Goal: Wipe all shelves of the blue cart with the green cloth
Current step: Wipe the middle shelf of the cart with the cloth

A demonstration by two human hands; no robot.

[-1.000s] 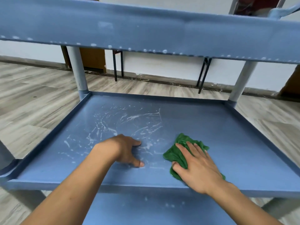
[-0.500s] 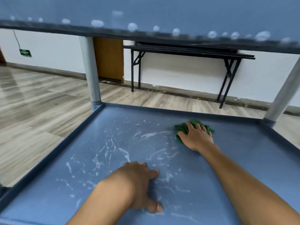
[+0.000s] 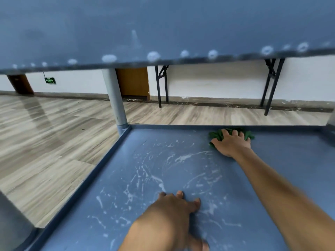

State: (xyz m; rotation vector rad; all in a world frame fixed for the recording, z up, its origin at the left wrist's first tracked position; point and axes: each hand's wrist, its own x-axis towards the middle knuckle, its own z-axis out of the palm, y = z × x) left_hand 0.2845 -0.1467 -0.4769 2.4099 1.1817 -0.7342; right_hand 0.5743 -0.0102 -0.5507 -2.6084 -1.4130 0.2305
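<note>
Blue cart (image 3: 299, 156) shelf fills the lower frame, streaked with white smears (image 3: 159, 180) across its centre. At the bottom edge, the left hand (image 3: 170, 214) rests on the shelf with fingers spread and relaxed, grasping nothing. Beyond the smears, at centre right against the far rim, the right hand (image 3: 232, 144) presses the green cloth (image 3: 215, 136) down under extended fingers. A grey post (image 3: 115, 98) rises from the far left corner. Across the top, the upper shelf (image 3: 163, 24), beaded with white droplets (image 3: 153, 56), hides most of the room. Below it show wood floor (image 3: 45, 142), black table legs (image 3: 161, 86), a brown door (image 3: 133, 81) and a green sign (image 3: 50, 80).
</note>
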